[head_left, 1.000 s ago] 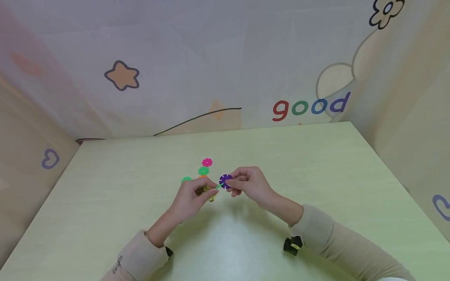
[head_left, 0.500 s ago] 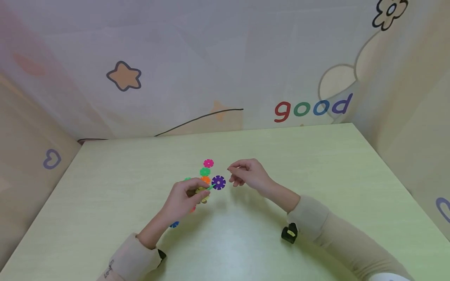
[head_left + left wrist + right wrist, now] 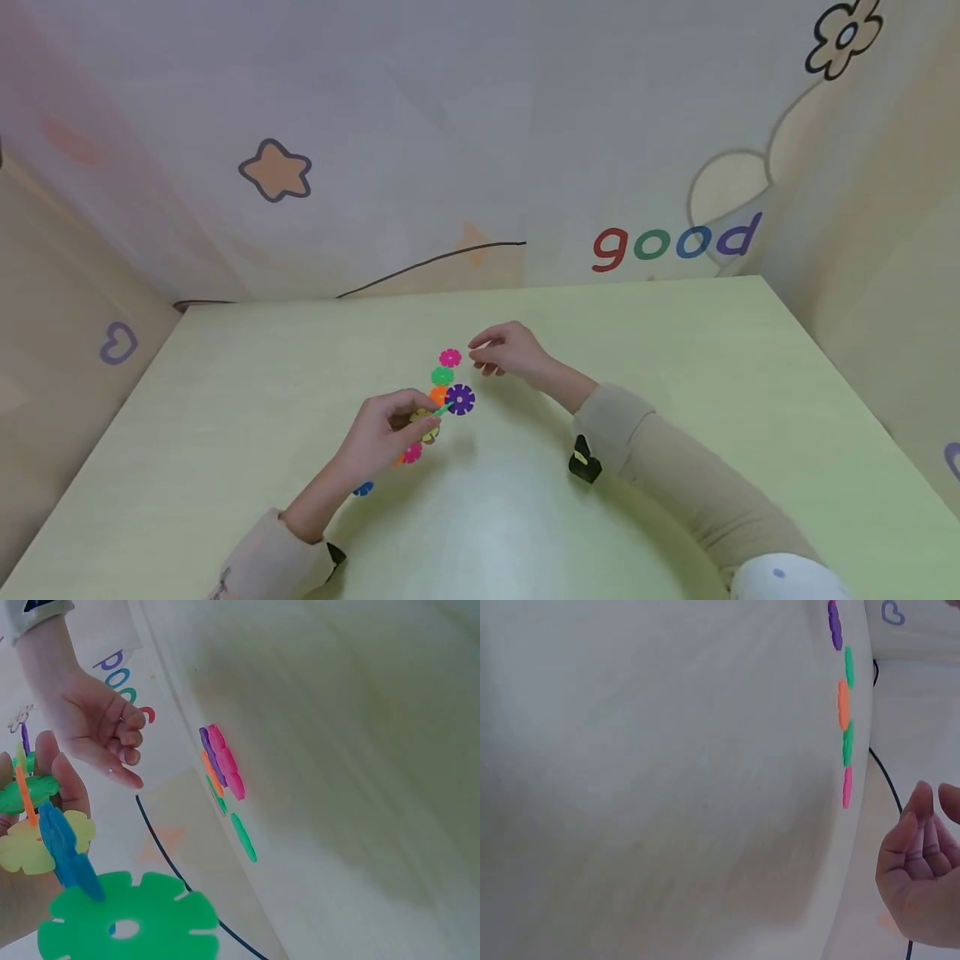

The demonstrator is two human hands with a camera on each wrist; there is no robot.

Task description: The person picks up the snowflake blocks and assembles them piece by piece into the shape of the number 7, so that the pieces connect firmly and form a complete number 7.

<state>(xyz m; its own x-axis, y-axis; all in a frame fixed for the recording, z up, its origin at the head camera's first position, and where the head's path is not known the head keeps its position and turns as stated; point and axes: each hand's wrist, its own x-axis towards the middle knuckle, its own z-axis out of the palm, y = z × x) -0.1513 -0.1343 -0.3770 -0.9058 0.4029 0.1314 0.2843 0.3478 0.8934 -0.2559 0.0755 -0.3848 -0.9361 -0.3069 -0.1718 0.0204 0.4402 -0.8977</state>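
In the head view, my left hand point(image 3: 378, 435) pinches a linked build of notched plastic discs. A purple disc point(image 3: 462, 400) joins it by a green disc point(image 3: 442, 409) seen edge-on, above a yellow disc point(image 3: 427, 427). The left wrist view shows a large green disc point(image 3: 135, 922), a blue disc point(image 3: 71, 859) and another yellow disc point(image 3: 26, 851) linked in the same build. My right hand point(image 3: 513, 348), fingers loosely bent and nothing visible between them, hovers just right of a loose pink disc point(image 3: 450, 357). Fingers and overlapping discs hide part of the build.
Behind the build on the table point(image 3: 637, 375) lie a green disc point(image 3: 442, 377) and an orange disc point(image 3: 437, 393). Nearer the front are a pink disc point(image 3: 412, 452) and a blue disc point(image 3: 363, 489). A printed cloth wall point(image 3: 420, 125) stands behind the table.
My right hand has let go of the purple disc and moved up and left toward the loose pink disc. My left hand has drawn the build left and slightly down.
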